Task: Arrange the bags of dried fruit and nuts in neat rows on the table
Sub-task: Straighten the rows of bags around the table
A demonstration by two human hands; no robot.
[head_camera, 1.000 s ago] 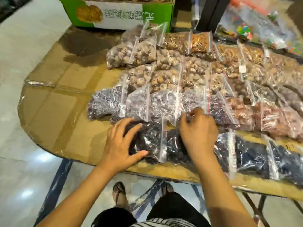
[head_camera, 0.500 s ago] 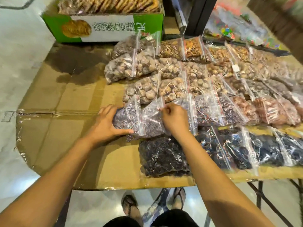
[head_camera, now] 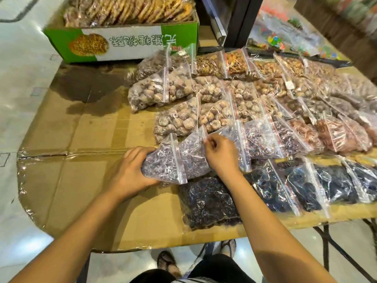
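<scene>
Clear zip bags of dried fruit and nuts lie in overlapping rows on the cardboard-covered table (head_camera: 81,139). My left hand (head_camera: 132,170) grips the left end of a bag of purplish dried fruit (head_camera: 161,164), the first in its row. My right hand (head_camera: 221,154) pinches the zip top of the second purplish bag (head_camera: 193,156) beside it. In front lies a row of dark, nearly black fruit bags (head_camera: 206,201). Behind are bags of pale round fruit (head_camera: 177,119).
A green and white box of round cakes (head_camera: 122,43) stands at the back left. Further bags of brown and reddish fruit (head_camera: 334,133) fill the right side. Bare cardboard lies to the left. The table's front edge is near my feet.
Both hands stay on the purplish bags at the row's left end, where they moved from the dark bags a second ago. The view has shifted slightly.
</scene>
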